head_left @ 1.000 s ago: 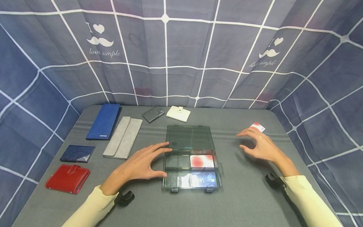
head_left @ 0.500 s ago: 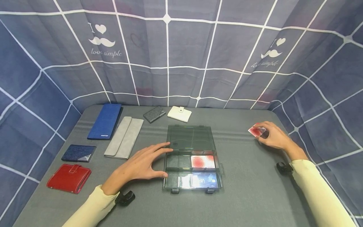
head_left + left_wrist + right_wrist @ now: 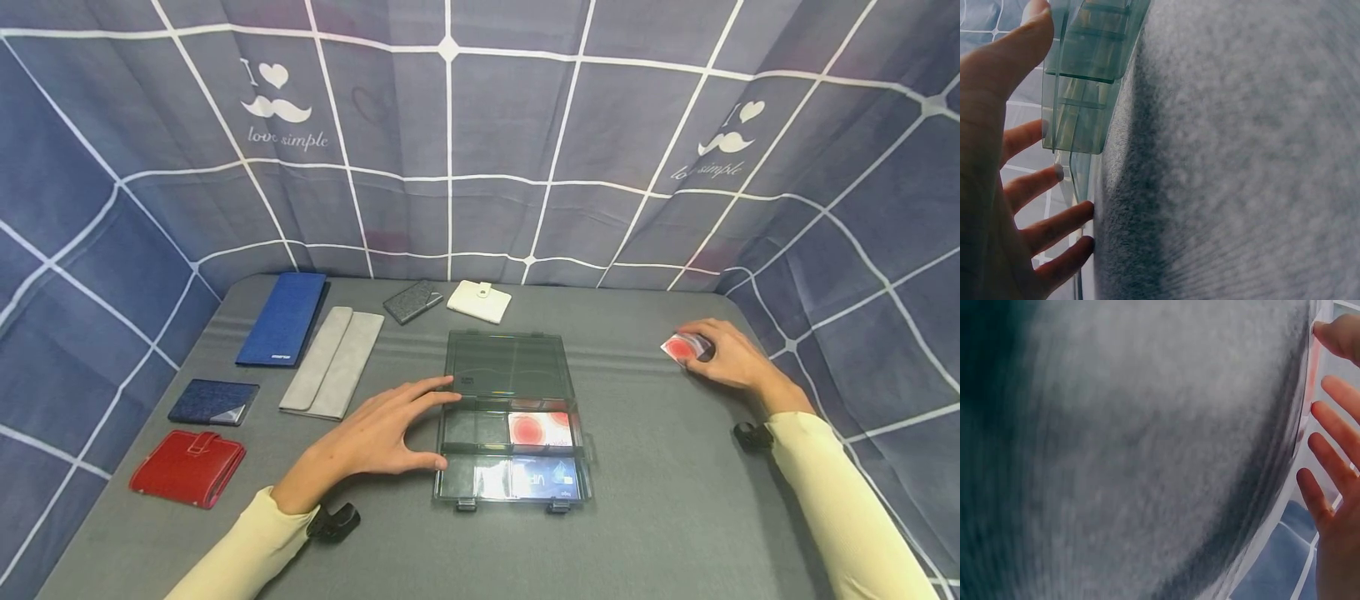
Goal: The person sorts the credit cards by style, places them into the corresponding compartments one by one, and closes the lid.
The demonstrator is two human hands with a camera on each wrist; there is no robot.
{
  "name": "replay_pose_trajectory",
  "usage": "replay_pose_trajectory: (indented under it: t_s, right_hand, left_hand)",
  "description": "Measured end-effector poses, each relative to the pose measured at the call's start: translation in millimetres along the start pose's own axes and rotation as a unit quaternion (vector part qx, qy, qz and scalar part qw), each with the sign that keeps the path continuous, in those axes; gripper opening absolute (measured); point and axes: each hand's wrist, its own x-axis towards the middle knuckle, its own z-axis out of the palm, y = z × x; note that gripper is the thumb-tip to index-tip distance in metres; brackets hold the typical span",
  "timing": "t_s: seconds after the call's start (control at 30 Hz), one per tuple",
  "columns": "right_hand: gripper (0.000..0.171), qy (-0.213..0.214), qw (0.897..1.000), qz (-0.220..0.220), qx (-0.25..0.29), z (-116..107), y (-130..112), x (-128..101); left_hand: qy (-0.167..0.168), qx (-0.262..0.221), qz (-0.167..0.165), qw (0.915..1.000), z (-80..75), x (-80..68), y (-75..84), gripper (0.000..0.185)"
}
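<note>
In the head view, a see-through green plastic box (image 3: 459, 477) stands mid-table with its lid (image 3: 510, 362) laid back. One compartment holds a white card with red circles (image 3: 540, 429), another a blue VIP card (image 3: 543, 477). My left hand (image 3: 371, 437) rests at the box's left side, thumb and fingers spread, fingertips at its edge; the left wrist view shows this hand (image 3: 1029, 187) beside the box wall (image 3: 1082, 119). At the far right, my right hand (image 3: 727, 358) pinches a red-and-white card (image 3: 681, 346) low at the tabletop. Its fingers partly cover that card.
Left of the box lie a red wallet (image 3: 187, 468), a dark blue card holder (image 3: 213, 402), a blue folder (image 3: 281, 321) and a grey folding wallet (image 3: 332, 362). Behind it are a dark grey card holder (image 3: 412, 302) and a white snap wallet (image 3: 480, 302). A checked curtain (image 3: 487, 125) surrounds the table.
My right hand has reached right to the red-and-white card and taken hold of it, turning it slightly. The left hand stays at the box. The head view has shifted a little.
</note>
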Motion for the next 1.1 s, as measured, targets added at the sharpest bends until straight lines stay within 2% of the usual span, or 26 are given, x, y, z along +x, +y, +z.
replay_pose_trajectory:
  t_s: [0.2, 0.47, 0.83, 1.1]
  right_hand:
    - [0.052, -0.016, 1.0, -0.007, -0.01, -4.8, 4.2, -2.3]
    - [0.064, -0.043, 0.999, -0.01, -0.02, -7.1, 9.2, 1.6]
    - [0.05, -0.015, 1.0, 0.011, 0.004, -5.9, 15.6, -1.9]
    - [0.046, -0.007, 1.0, -0.005, 0.017, -9.1, 13.0, -11.6]
  left_hand:
    - [0.0, -0.002, 0.0, 1.0, -0.6, -0.6, 0.8, 0.091]
    - [0.013, -0.004, 0.007, 0.9999, -0.8, -1.0, 1.9, 0.091]
    - [0.001, -0.007, -0.004, 1.0, 0.0, -0.8, 1.2, 0.092]
    - [0.009, -0.002, 0.005, 0.9999, 0.0, -0.3, 2.0, 0.091]
